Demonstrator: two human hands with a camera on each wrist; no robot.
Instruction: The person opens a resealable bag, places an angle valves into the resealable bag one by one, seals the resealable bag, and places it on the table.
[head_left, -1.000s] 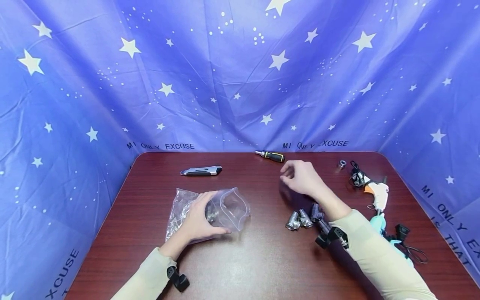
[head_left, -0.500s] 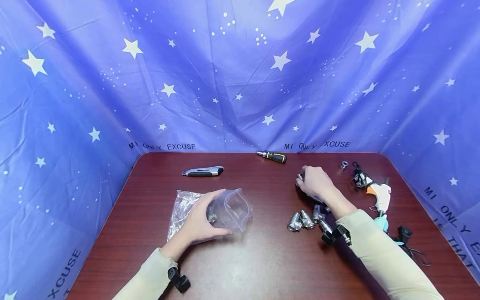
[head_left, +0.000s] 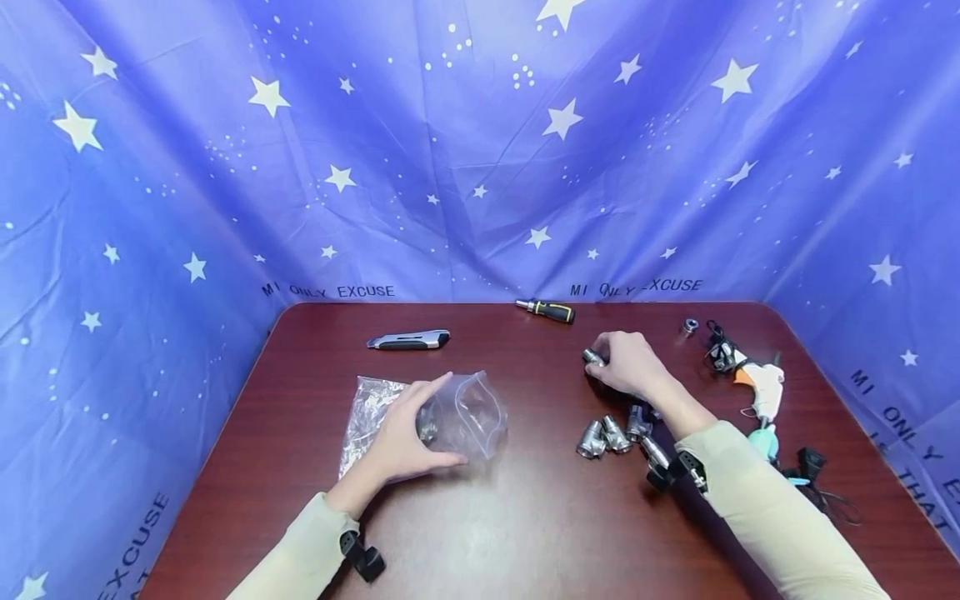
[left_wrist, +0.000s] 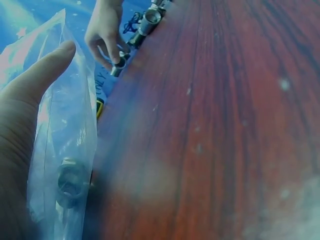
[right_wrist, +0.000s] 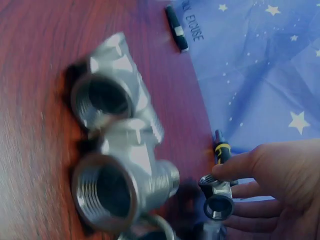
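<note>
**Hands at work: one on a clear bag, one pinching a metal fitting**

The left hand (head_left: 408,437) rests on a clear plastic bag (head_left: 457,417) lying on the desk (head_left: 525,517), fingers curved round the bag's near side with the thumb stretched toward its open mouth. A metal fitting shows inside the bag (left_wrist: 70,180), just beside the palm.

The right hand (head_left: 630,365) is well apart from the left, at the far right part of the desk. Its thumb and fingertips pinch a small metal fitting (head_left: 593,357), which sits low at the desk's surface; whether it touches the wood cannot be told.

Just nearer the person than that hand lies a cluster of threaded metal fittings (head_left: 611,435), close together on the desk.

Along the far edge lie a utility knife (head_left: 408,340) and a screwdriver (head_left: 551,311). To the right are a small metal ring (head_left: 688,326) and a glue gun (head_left: 761,390) with its black cord (head_left: 813,483).
</note>
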